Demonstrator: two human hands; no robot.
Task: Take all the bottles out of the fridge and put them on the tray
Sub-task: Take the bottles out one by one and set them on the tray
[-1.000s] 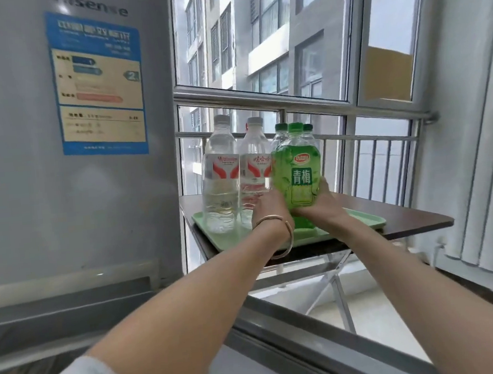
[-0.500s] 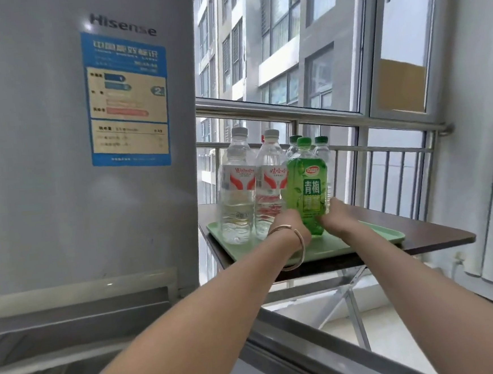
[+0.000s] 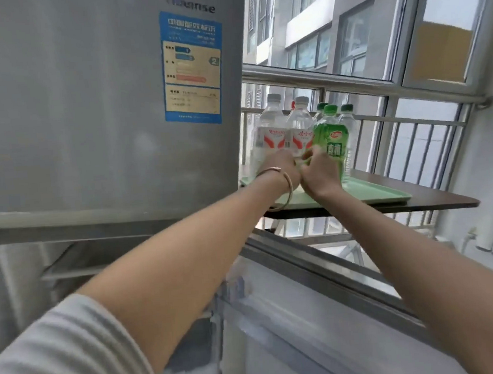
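A green tea bottle stands upright on the pale green tray with no hand on it. Left of it stand two clear water bottles with red and white labels, and two more green-capped bottles are behind. My left hand, with a bracelet on the wrist, hovers in front of the water bottles. My right hand is just left of the green bottle's base. On both hands the fingers look loosely curled and hold nothing. The frame is blurred.
The grey fridge with a blue sticker fills the left. Its open door juts out below my arms. The tray lies on a dark folding table beside a railed window. A white radiator stands at the right.
Both hands have let go of the green bottle, which now stands on the tray, and have drawn back toward me and leftward. The camera has swung left and down.
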